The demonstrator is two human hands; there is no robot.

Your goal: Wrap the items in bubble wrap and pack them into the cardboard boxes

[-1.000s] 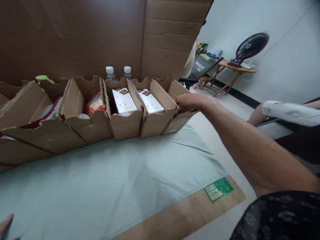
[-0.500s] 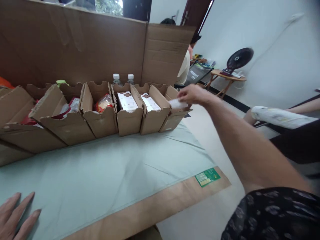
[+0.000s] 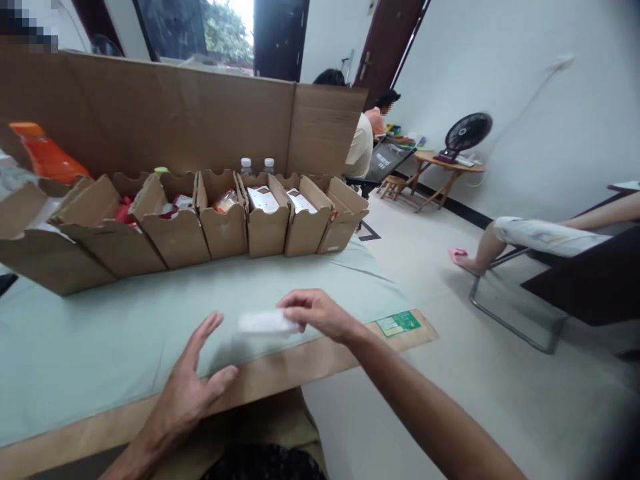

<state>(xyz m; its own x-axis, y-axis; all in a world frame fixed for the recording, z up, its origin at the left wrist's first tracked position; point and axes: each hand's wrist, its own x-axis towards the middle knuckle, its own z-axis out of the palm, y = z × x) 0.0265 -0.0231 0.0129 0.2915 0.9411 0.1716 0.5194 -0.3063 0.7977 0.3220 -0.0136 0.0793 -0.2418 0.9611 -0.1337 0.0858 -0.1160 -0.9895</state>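
Observation:
A small white rectangular packet (image 3: 263,323), smeared by motion, is pinched at its right end by my right hand (image 3: 317,313). It hangs just above the pale green cloth (image 3: 200,287) near the table's front edge. To its left, my left hand (image 3: 193,387) is open, thumb and fingers apart, with nothing in it. The packet's exact kind is too blurred to tell. Beyond both hands runs a row of cardboard bins; the rightmost bin (image 3: 335,233) stands at the row's end.
Other bins hold white boxes (image 3: 263,200) and a red-and-clear food packet (image 3: 226,201). A tall cardboard panel (image 3: 200,120) rises behind them, with an orange bottle (image 3: 50,157) at left. A green label (image 3: 399,324) marks the front corner. A seated person's leg (image 3: 485,250) is at right.
My right hand has drawn the white packet out of the rightmost bin and back toward me. My left hand has come off the cloth at far left and moved right, beside the packet.

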